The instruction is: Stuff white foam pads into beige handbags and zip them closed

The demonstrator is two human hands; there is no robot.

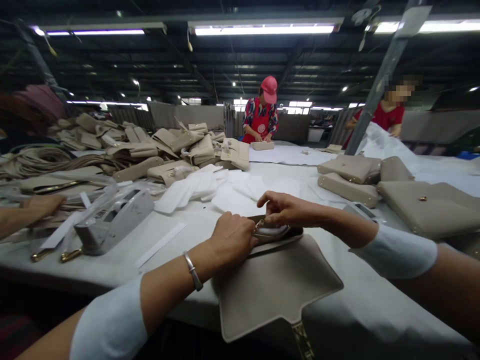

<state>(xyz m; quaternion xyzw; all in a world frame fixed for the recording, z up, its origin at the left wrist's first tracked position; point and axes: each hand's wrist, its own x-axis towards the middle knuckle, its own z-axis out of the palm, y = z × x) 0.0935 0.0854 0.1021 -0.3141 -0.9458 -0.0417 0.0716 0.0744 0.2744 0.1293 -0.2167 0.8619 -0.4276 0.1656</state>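
A beige handbag [277, 280] lies on the table in front of me, its flap folded open toward me and hanging past the table edge. A metal fitting [300, 340] sits at the flap's tip. My left hand [234, 237] is closed around the left side of the bag's mouth. At the right side of the mouth, my right hand [287, 209] holds the upper rim with bent fingers. Between the hands, a small gold-coloured clasp [259, 225] shows at the opening. The inside of the bag is mostly hidden by my hands.
Beige bags [180, 142] pile up at the left, with coiled straps [41, 160]. White sheets [221, 190] lie beyond my hands. A grey tape dispenser [112, 220] stands left; another person's hand [41, 205] is beside it. More bags [431, 205] lie right. Two people work across the table.
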